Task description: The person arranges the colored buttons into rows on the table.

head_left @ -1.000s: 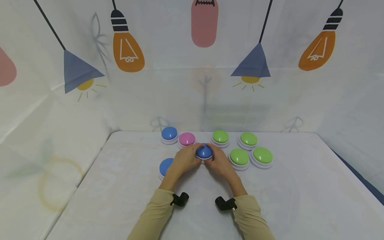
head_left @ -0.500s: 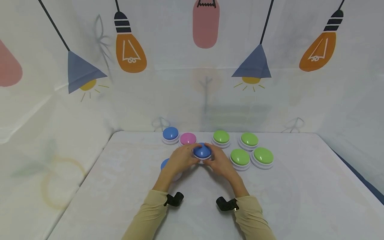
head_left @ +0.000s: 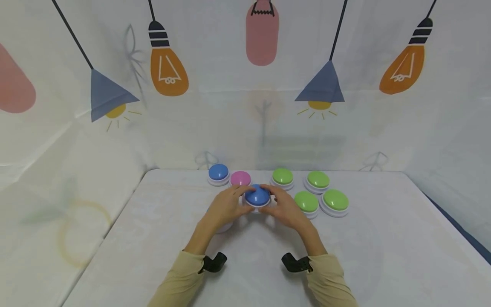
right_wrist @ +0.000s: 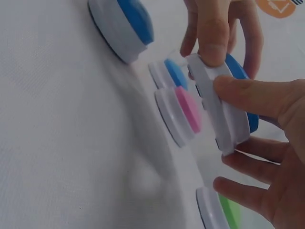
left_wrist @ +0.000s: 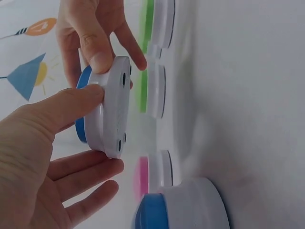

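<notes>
Both hands hold one round push button with a blue dome (head_left: pixel 257 196) and a white base (left_wrist: pixel 109 114). My left hand (head_left: pixel 224 205) grips its left side and my right hand (head_left: pixel 285 208) its right side, with thumbs on the near rim and fingers around the far side. The wrist views show it raised off the table, small dark feet visible on its underside. Just behind it is a pink button (head_left: pixel 241 178). Another blue button (left_wrist: pixel 190 205) stands on the table by my left hand, mostly hidden by that hand in the head view.
Several green buttons (head_left: pixel 336 199) stand on the white table (head_left: pixel 364 256) to the right. A further blue button (head_left: pixel 218 171) sits at the back left. A cloth backdrop (head_left: pixel 215 128) printed with lamps rises behind the table's far edge.
The held blue button has come slightly left and looks larger to the head camera. My forearms have spread apart, and my left hand now covers more of the blue button beside it.
</notes>
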{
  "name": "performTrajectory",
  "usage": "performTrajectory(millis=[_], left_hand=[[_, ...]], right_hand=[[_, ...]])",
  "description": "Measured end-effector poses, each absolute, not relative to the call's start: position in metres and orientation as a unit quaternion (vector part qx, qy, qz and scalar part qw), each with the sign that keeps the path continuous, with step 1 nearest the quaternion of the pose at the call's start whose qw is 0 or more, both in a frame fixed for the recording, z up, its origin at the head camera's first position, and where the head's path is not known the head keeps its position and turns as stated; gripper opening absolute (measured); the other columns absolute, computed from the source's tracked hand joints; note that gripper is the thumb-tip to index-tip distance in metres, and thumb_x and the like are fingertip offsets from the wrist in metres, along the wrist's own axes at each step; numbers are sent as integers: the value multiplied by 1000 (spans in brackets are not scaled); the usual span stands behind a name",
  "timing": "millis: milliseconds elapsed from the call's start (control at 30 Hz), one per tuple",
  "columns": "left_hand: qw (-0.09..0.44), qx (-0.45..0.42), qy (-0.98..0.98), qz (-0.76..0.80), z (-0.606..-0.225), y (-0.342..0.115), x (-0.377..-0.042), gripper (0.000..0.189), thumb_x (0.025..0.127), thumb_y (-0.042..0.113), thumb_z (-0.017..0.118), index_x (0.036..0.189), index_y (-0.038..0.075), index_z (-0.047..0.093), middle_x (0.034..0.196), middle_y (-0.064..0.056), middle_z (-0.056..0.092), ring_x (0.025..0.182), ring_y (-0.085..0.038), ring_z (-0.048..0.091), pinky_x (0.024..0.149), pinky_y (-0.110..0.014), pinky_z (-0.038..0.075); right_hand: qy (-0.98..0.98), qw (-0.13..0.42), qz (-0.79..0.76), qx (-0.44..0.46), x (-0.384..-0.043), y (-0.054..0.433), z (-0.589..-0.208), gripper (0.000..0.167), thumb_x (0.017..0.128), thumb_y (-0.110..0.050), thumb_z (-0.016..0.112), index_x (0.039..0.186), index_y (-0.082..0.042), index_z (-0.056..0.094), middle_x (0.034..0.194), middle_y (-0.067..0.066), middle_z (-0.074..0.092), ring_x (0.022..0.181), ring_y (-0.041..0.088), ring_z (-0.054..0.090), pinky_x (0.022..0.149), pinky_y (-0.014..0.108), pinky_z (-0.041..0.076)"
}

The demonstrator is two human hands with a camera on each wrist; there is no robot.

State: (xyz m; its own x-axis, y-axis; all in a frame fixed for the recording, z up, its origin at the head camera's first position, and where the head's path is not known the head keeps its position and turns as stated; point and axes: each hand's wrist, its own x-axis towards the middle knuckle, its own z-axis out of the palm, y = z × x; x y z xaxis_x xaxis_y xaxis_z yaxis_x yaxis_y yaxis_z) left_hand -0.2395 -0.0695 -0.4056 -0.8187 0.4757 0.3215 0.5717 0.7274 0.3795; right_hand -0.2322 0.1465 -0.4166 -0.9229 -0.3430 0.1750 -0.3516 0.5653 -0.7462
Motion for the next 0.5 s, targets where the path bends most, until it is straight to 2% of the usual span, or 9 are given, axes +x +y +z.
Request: performTrajectory(millis=[233, 500], left_hand=[[108, -285, -923, -236, -407, -80, -224, 52, 82, 38, 80, 130, 23, 63, 122, -6, 65, 106, -25, 65, 91, -44, 54], [137, -309, -914, -224, -415, -87, -217, 51, 80, 37, 82, 126, 21, 66, 119, -7, 66, 101, -25, 67, 83, -44, 55]], right_hand=[[-886, -5, 405, 227, -225, 145, -411, 67, 83, -22, 80, 143, -14, 51, 132, 8, 58, 121, 28, 54, 102, 53, 45], [-895, -3, 380, 234, -215, 143, -416, 68, 82, -23, 81, 142, -12, 51, 132, 8, 58, 123, 25, 54, 104, 48, 44]])
